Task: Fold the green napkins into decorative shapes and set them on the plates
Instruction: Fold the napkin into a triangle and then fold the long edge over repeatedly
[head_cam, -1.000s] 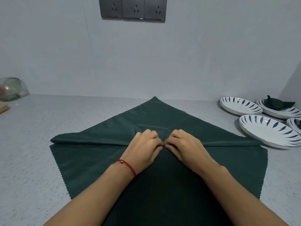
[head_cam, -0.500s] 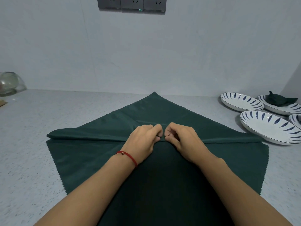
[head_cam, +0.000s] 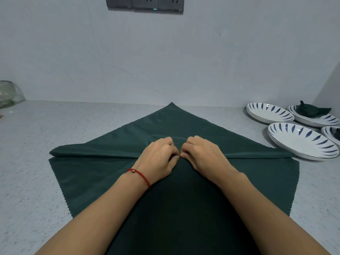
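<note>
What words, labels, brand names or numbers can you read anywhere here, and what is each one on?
None can be read.
Wall socket panel: a small greenish lit mark on its lower edge, too small and blurred to read.
Plates: blue leaf strokes only, no lettering.
Green napkin, red string bracelet, glass bowl: no visible text.

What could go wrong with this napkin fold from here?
Both hands, left hand and right hand, pinch the green napkin only at its middle, so the long fold may slip or skew toward its free ends. The napkin's right edge lies close to the nearest plate; a tug might nudge it.
</note>
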Motion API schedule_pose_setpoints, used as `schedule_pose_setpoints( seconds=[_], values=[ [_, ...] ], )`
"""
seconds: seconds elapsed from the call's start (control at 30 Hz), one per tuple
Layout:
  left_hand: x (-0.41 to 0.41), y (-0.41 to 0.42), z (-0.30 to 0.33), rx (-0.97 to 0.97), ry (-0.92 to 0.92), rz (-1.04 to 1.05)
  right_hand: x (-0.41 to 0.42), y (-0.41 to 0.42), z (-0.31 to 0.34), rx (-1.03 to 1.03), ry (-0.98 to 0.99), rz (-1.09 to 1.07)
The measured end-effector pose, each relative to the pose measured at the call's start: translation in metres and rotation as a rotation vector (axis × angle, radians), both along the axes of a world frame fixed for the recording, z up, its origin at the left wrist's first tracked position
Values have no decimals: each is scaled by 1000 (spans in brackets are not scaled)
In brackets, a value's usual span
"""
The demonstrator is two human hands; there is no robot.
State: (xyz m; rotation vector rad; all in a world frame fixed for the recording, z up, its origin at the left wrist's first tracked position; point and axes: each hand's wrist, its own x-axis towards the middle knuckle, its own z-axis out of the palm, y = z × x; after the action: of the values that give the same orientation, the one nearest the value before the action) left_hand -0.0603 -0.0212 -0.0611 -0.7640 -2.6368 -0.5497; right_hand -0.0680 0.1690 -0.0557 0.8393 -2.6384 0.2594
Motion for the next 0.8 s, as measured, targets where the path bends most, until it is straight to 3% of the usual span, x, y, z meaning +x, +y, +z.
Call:
schedule_pose_setpoints(
  seconds=[0.33,0.5,0.63,0.8],
  values=[
    [-3,6,-1,-32,-8,108,-22,3,9,-117,-370,-14],
    [-10,10,1,-126,-66,140,-19,8,4,-323,-341,13],
    [-12,15,5,-107,-172,181,-13,4,2,-205,-147,50],
    [-12,11,6,2,-177,193,-12,-2,0,-137,-172,11]
  ],
)
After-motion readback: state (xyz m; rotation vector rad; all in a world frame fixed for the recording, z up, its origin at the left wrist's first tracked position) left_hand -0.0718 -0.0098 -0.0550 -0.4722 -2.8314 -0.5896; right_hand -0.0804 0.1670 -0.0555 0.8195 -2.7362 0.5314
